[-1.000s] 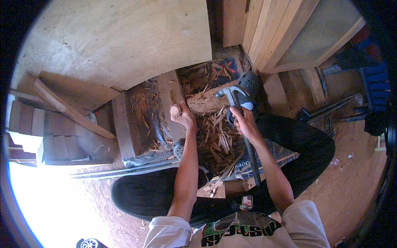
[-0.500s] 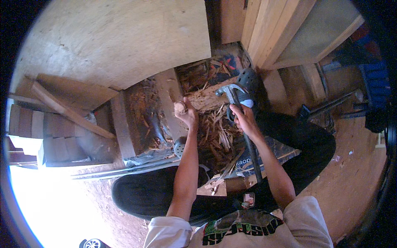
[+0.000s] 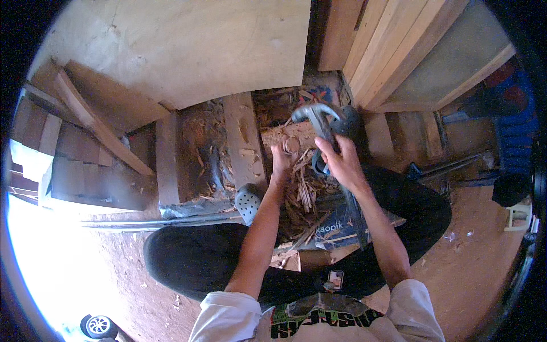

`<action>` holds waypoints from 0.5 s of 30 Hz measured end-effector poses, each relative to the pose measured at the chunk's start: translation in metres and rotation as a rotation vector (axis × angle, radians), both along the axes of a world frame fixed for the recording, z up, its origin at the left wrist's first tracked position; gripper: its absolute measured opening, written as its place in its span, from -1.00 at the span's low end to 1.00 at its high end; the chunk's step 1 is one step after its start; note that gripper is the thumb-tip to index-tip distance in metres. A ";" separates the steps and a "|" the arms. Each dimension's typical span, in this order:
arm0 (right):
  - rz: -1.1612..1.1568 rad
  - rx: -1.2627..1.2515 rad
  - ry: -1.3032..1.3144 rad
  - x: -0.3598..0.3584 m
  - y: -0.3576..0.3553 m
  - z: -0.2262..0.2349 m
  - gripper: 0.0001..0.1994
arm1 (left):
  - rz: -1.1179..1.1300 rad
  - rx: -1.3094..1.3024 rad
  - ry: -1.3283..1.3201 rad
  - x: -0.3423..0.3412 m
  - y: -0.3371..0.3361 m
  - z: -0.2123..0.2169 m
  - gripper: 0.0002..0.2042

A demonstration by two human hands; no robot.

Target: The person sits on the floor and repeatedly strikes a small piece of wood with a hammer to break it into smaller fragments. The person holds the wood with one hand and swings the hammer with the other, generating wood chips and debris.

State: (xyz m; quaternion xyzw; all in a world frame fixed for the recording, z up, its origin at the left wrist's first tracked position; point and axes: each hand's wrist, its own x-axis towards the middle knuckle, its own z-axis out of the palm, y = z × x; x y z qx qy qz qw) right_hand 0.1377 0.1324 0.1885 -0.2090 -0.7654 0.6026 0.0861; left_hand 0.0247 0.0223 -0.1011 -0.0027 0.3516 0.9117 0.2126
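Right hand (image 3: pixel 345 164) is wrapped round the hammer (image 3: pixel 320 121), held near a shoe (image 3: pixel 352 125); left hand (image 3: pixel 280 163) clasps a round wooden piece (image 3: pixel 292 145) close by, so a glancing blow could bruise it

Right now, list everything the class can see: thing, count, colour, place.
Hammer: one, dark grey, in the right hand
Round wooden piece: one, pale brown, in the left hand
Wood chips: many, tan, below the hands
Large panel: one, pale, upper left
Wooden frame: one, light brown, upper right
Long board: one, brown, left
Clogs: two, grey, beside left forearm and behind hammer
Wheel: one, black and silver, lower left
Trousers: one pair, black, lower middle
Shirt: one, white, bottom
Hands: two, bare, centre
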 end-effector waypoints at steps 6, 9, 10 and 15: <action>-0.073 -0.032 0.381 -0.003 -0.021 0.102 -0.76 | 0.357 -0.725 0.556 -0.012 0.000 0.039 -0.75; -0.219 0.090 0.579 0.001 -0.029 0.092 -0.78 | 0.456 -0.692 0.605 -0.010 -0.004 0.062 -0.81; -0.185 0.056 0.652 0.003 -0.031 0.076 -0.79 | 0.483 -0.687 0.658 -0.005 -0.007 0.067 -0.81; 0.110 0.507 -0.124 -0.009 -0.046 -0.058 -0.66 | 0.333 -0.896 0.503 -0.001 -0.012 0.062 -0.70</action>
